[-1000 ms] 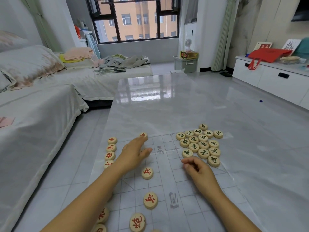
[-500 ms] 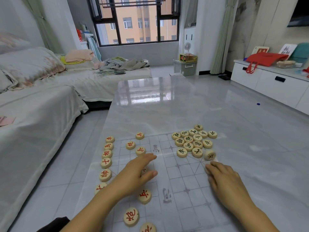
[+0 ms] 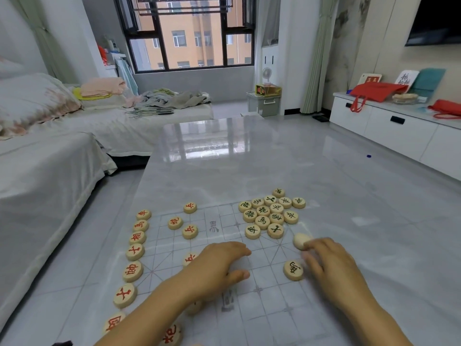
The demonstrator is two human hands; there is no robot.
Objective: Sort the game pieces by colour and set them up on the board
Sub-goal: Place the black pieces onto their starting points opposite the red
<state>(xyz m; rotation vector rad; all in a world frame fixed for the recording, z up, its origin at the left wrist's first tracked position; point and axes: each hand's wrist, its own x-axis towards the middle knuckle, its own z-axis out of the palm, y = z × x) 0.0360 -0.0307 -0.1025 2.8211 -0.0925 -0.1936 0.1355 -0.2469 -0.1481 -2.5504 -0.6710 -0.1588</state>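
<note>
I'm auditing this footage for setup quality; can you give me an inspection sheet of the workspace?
Surface: glossy grey table with a clear gridded board laid on it.
Job's things: red pieces line the board's left edge, more on the grid; dark pieces clustered far right, a lone dark piece apart.
Clutter: nothing seen.
Hands: left hand palm down over the board; right hand fingertips touch a blurred pale piece, grip unclear.
Cables: nothing seen.
Surroundings: covered sofa, white cabinet, window.

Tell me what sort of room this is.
Most likely a living room in a flat: a cloth-covered sofa on the left, a low white drawer cabinet under a wall-mounted screen on the right, and a window facing an apartment block.
</note>
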